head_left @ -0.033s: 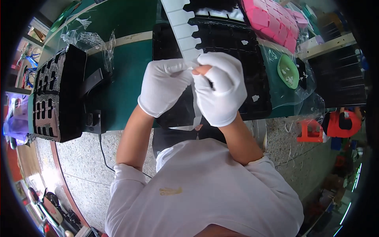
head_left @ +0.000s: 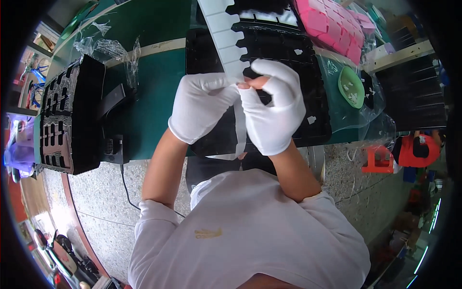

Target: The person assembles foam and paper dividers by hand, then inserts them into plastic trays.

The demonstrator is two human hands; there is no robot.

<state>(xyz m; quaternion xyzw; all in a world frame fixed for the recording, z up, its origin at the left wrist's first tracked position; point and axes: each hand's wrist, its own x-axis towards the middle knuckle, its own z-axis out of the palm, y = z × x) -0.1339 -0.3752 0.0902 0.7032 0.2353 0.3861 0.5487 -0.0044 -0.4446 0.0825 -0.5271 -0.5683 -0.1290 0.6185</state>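
A long white sheet strip point(head_left: 222, 36) with notched segments runs from the far edge toward me, over the black tray point(head_left: 207, 60). My left hand point(head_left: 203, 106), white-gloved, pinches its near end. My right hand point(head_left: 275, 113), also gloved but with bare thumb and fingertip showing, closes its tips at the same spot, beside the left fingertips; its other fingers are curled. A narrow pale tail point(head_left: 239, 132) of the strip hangs below the hands toward my lap. What exactly lies between the right fingertips is too small to make out.
Right of the tray, a green dish point(head_left: 351, 87) holds small white pieces. Pink foam blocks point(head_left: 332, 26) in plastic sit at the far right. A stack of black slotted trays point(head_left: 72, 115) and a dark device point(head_left: 114, 100) with a cable stand on the left. Crumpled clear plastic point(head_left: 115, 50) lies behind.
My right hand has shifted slightly right, and its curled fingers have lifted and loosened, showing more of the bare tips. My left hand stays in place.
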